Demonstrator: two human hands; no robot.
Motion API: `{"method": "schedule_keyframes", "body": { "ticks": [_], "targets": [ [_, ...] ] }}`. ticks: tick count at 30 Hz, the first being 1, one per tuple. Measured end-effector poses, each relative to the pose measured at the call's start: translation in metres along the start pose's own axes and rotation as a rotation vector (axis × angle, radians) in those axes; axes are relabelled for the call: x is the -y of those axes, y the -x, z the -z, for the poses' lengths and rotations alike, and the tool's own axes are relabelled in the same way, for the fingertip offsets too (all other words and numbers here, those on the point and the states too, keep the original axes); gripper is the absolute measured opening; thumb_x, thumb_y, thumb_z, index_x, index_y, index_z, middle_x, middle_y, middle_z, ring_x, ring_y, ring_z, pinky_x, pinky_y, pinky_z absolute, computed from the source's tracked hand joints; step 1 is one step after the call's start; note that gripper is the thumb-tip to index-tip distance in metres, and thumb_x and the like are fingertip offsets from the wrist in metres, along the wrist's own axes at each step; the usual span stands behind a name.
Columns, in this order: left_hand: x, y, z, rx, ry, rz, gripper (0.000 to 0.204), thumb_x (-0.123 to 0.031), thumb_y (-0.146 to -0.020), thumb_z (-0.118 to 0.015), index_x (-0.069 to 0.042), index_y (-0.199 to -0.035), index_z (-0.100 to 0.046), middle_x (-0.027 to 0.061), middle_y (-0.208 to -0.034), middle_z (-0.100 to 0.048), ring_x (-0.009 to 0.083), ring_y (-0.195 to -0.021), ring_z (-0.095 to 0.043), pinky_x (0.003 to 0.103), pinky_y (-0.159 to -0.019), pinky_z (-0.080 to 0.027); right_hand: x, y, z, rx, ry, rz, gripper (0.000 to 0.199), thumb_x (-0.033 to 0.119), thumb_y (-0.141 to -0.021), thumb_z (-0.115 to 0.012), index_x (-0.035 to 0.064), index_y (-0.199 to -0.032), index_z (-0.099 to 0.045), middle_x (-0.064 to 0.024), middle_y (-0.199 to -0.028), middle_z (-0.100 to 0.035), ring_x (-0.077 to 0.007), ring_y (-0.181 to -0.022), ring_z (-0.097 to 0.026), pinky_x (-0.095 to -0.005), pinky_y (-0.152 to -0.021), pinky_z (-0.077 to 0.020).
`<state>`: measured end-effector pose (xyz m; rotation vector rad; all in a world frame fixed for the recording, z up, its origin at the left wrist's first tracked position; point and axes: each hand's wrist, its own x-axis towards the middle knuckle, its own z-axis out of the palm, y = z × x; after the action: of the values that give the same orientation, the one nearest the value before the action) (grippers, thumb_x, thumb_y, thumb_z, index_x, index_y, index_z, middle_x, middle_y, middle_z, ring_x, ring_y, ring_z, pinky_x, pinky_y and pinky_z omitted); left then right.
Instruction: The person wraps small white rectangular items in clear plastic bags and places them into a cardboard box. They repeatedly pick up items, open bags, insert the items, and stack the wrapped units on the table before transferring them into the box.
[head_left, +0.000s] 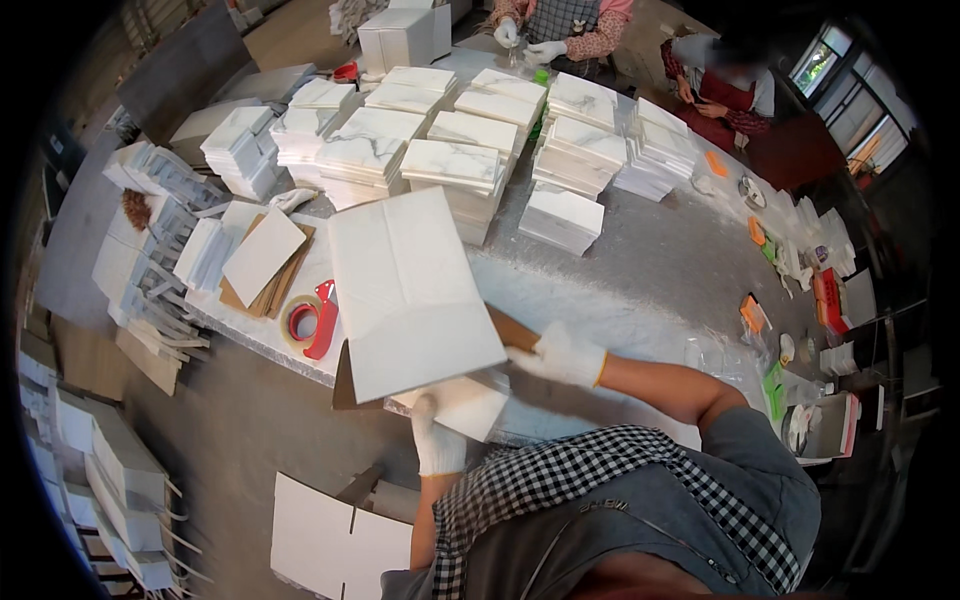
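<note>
One white carton (415, 285) on my feed, just right of the red tape dispenser (322, 325). Right hand (560, 355) pinches its brown flap (507, 326); left hand (437, 438)'s at the near edge, can't tell how closed. If that grip's loose, I reckon the carton tips.

Premises: a workshop, evidently used for packing. Evidence: a dusty worktable (655, 260) bearing rows of marble-patterned slab stacks (455, 160); a red tape dispenser (322, 322) near its edge; a white carton (415, 290) in hand; a co-worker (568, 20) in checked apron and white gloves at the far side.
</note>
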<state>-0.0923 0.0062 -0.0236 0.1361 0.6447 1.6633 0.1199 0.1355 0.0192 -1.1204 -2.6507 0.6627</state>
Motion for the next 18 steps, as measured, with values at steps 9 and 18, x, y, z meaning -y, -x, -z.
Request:
{"method": "schedule_keyframes", "body": {
  "ticks": [9,18],
  "targets": [
    [-0.013,-0.044,0.029,-0.134,0.138,-0.031,0.077,-0.052,-0.088,-0.069,-0.005,-0.144,-0.044,0.0159,-0.142,-0.051,0.0346,-0.128,-0.053,0.051,-0.104,-0.05,0.016,0.009,-0.033,-0.135,-0.044,0.069,0.042,0.043,-0.096,-0.054,0.0073,-0.081,-0.071,-0.0207,-0.051,-0.055,-0.0395,-0.043,-0.056,-0.0494,-0.044,-0.0474],
    [-0.018,-0.054,0.042,-0.069,0.077,-0.043,0.071,-0.052,-0.093,-0.062,-0.003,-0.143,-0.046,0.0152,-0.141,-0.052,0.0326,-0.13,-0.052,0.047,-0.109,-0.046,0.033,0.008,-0.005,-0.018,-0.004,-0.058,0.043,0.041,-0.095,-0.057,0.0049,-0.074,-0.067,-0.0216,-0.055,-0.058,-0.0417,-0.043,-0.054,-0.0519,-0.045,-0.0469]
  ]
}}
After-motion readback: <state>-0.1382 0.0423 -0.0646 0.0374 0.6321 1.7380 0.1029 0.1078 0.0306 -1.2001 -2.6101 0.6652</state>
